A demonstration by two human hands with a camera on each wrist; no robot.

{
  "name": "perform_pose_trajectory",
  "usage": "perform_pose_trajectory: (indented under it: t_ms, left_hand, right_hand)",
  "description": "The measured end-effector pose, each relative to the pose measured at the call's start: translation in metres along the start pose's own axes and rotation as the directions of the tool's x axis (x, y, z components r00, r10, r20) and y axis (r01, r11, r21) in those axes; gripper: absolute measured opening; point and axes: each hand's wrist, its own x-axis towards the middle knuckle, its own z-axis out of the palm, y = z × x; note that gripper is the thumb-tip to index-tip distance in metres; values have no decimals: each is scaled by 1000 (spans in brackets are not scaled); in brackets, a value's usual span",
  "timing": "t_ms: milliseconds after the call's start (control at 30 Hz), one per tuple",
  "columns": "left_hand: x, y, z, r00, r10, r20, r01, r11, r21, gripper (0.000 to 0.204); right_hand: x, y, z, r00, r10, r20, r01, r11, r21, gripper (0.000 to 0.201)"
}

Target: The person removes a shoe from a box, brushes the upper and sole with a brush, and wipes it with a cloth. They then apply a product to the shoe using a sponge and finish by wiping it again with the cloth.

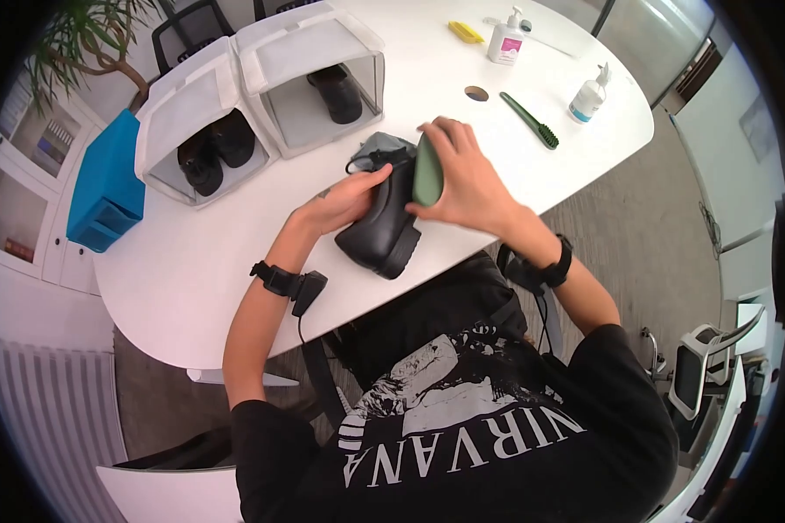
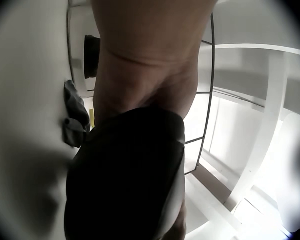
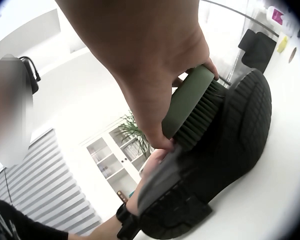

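A black leather shoe (image 1: 377,234) is held tilted over the white table, its heel toward the person. My left hand (image 1: 347,200) grips it by the opening from the left side; the fingers are mostly hidden. In the left wrist view the dark shoe (image 2: 125,175) fills the lower middle. My right hand (image 1: 473,179) holds a green scrub brush (image 1: 427,170) by its back, thumb on one end and fingers on the other. The right wrist view shows the brush's dark bristles (image 3: 197,122) against the shoe's upper, beside the sole (image 3: 250,115).
A grey cloth (image 1: 384,144) lies just beyond the shoe. Two white boxes, one left (image 1: 179,113) and one right (image 1: 310,48), contain black shoes. A blue container (image 1: 109,183) stands at left. Farther right are a green long-handled brush (image 1: 529,120), pump bottles (image 1: 506,39) and a yellow item (image 1: 466,32).
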Motion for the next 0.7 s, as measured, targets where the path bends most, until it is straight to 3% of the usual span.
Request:
perform_pose_trajectory:
  t_ms: [67, 133, 200, 267, 367, 400, 500, 533, 633, 667, 700]
  left_hand:
    - [-5, -1, 19, 996, 67, -64, -78, 981, -180, 62]
    - [0, -8, 10, 998, 64, 8, -61, 976, -209, 67]
    - [2, -11, 1, 995, 61, 74, -41, 967, -251, 68]
    - [-9, -3, 17, 995, 95, -22, -98, 978, -182, 67]
    - [-1, -7, 25, 995, 96, -26, -100, 961, -258, 67]
    - [4, -12, 22, 996, 91, -10, -90, 946, -311, 67]
    - [15, -35, 8, 996, 27, -90, -52, 959, -280, 67]
    - [12, -30, 9, 990, -14, -142, -14, 980, -198, 68]
    - [14, -35, 8, 999, 40, -8, -40, 970, -240, 69]
    - [9, -30, 4, 998, -53, 39, 60, 977, -203, 71]
    - [8, -30, 12, 999, -35, -26, 28, 971, -238, 68]
  right_hand:
    - [-12, -22, 8, 999, -52, 6, 51, 997, 54, 105]
    - [-32, -37, 17, 995, -94, 18, 92, 991, 92, 105]
    - [-32, -31, 17, 998, -69, 6, 68, 992, 103, 106]
    - [-21, -14, 16, 999, 0, -38, 4, 995, 101, 107]
    - [1, 1, 19, 986, 98, -138, -87, 993, 83, 107]
    - [0, -6, 17, 991, 50, -125, -40, 996, 77, 106]
    - [-25, -42, 13, 976, -195, 94, 179, 970, 163, 104]
    - [-32, -47, 13, 968, -211, 134, 191, 971, 146, 104]
    - [-10, -11, 14, 996, -84, 5, 83, 994, 69, 104]
    - [0, -1, 13, 999, 9, -49, -6, 998, 61, 106]
    - [-1, -2, 14, 998, -2, -57, 5, 998, 61, 106]
